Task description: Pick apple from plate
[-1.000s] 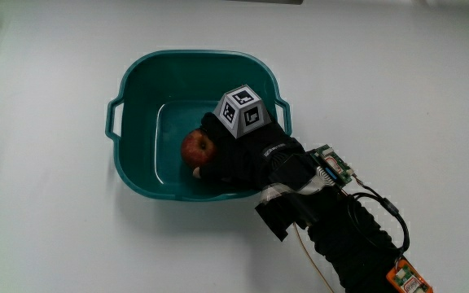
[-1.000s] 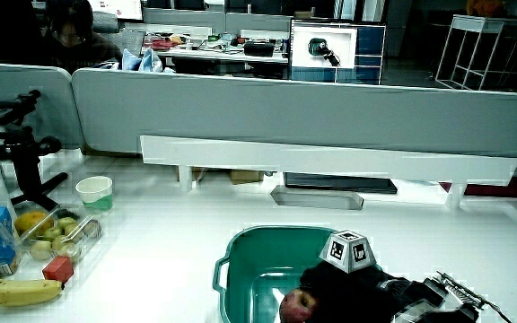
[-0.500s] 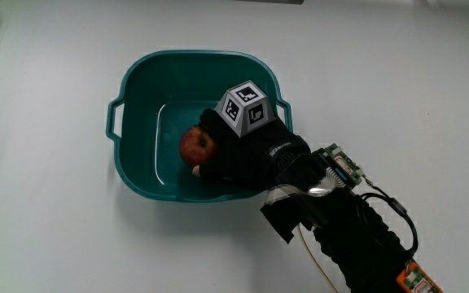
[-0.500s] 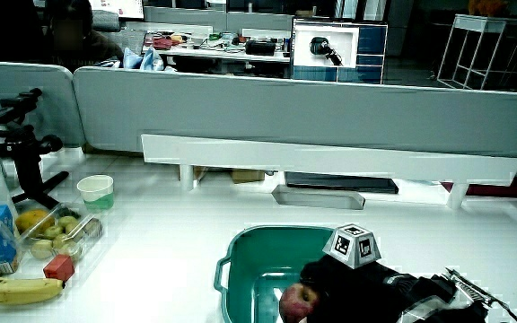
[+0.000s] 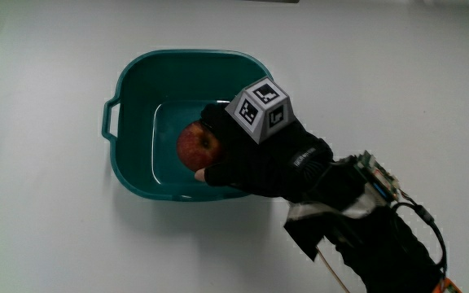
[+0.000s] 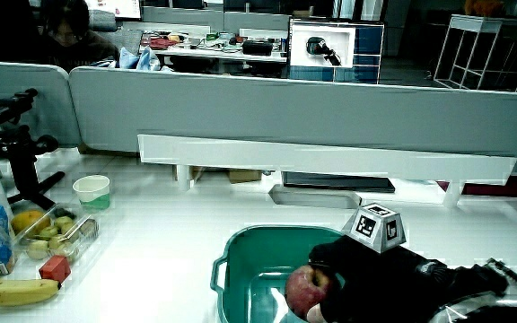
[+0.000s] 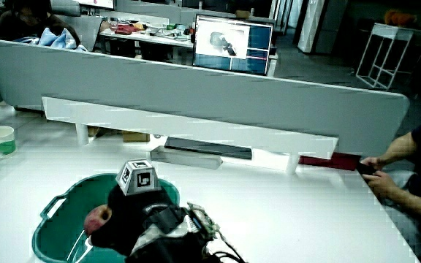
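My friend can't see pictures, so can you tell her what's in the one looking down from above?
A hand in a black glove holds a red apple in its grip, inside a teal plastic tub on a white table. A small patterned cube sits on the back of the hand, and the black-sleeved forearm reaches in over the tub's rim.

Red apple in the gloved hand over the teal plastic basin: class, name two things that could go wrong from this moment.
1. The hand grips the red apple from one side, much of the fruit bare; it might slip and drop into the teal plastic basin.
2. The forearm crosses the basin's rim nearest the person, so lifting carelessly could catch the rim and drag or tip the basin on the white table.
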`<state>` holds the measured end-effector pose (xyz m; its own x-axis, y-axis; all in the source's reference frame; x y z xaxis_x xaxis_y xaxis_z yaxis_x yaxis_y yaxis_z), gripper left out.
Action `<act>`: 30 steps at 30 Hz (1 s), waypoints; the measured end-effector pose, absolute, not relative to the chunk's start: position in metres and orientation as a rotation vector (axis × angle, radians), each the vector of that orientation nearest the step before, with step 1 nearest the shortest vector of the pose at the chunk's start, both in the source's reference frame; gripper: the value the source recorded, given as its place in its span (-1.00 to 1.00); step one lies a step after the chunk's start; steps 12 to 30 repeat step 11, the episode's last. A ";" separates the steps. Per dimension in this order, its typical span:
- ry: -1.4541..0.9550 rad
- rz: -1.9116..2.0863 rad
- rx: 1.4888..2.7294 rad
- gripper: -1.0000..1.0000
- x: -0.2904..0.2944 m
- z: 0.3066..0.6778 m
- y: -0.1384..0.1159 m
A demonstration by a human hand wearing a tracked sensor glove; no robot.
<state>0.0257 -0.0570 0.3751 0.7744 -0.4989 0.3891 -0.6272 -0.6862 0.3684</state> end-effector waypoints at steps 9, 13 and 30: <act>-0.947 0.374 2.497 1.00 0.041 0.354 -0.029; -0.965 0.384 2.509 1.00 0.044 0.352 -0.023; -0.965 0.384 2.509 1.00 0.044 0.352 -0.023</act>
